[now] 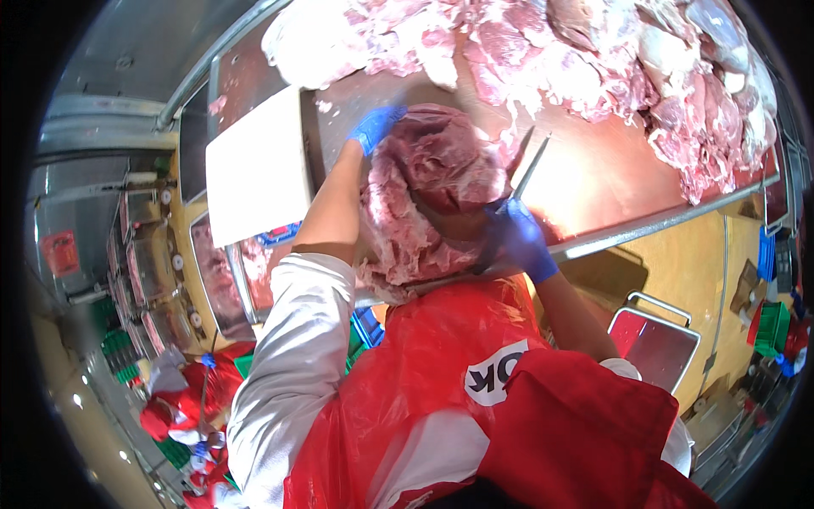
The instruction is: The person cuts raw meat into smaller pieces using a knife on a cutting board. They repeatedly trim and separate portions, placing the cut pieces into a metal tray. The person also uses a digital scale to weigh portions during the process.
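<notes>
A large piece of raw meat (398, 212) lies at the near edge of the metal table (615, 191), spread open with a dark red hollow in its middle. My left hand (373, 129), in a blue glove, grips its far left edge. To the right of the meat is my right hand (524, 242), also gloved in blue and smeared by motion. It is closed round a knife (532, 168) whose blade points up and away from me. The knife's handle is hidden in the glove.
Heaped raw meat (585, 64) covers the far side of the table, reaching its right end. A white cutting board (259, 165) stands to the left. A metal cart (653, 343) is on the floor at right. Other people in red (182, 390) work at lower left.
</notes>
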`<state>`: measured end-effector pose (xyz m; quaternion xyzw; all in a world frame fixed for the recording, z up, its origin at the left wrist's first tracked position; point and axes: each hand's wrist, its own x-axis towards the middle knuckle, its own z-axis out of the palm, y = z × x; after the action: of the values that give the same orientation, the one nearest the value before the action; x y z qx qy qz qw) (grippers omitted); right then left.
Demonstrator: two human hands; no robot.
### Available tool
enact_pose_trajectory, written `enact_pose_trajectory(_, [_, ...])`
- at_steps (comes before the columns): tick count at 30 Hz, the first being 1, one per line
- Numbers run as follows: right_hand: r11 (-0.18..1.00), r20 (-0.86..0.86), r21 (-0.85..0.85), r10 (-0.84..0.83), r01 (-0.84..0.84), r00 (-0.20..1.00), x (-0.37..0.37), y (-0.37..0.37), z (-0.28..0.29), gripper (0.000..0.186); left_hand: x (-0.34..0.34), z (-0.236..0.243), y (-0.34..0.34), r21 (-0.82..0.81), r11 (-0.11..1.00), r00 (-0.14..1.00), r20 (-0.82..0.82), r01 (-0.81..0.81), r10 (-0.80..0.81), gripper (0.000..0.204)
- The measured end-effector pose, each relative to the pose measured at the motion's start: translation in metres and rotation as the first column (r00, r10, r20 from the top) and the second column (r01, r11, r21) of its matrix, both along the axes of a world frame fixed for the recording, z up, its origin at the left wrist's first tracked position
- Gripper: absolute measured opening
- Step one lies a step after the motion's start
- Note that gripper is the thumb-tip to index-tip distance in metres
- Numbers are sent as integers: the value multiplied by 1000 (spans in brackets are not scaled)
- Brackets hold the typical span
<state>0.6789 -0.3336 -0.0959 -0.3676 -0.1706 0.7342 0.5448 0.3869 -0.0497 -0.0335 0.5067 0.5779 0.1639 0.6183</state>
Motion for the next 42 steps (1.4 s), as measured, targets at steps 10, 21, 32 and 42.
enact_pose_trajectory(10, [954,-226,-129,-294,271,929,6,64,8,15,64,6,-32,-107,897,851,381,428,-361,79])
enact_pose_trajectory(21, [982,-139,52,-171,179,976,49,98,39,23,86,11,-117,-109,994,847,526,-17,72,83])
enact_pose_trajectory(32, [992,-83,118,-23,33,996,-123,119,173,21,-76,149,-156,66,896,767,547,-439,336,65])
enact_pose_trajectory(42, [974,-106,117,206,-193,973,-402,203,185,11,-355,215,-105,193,949,943,271,-251,194,75])
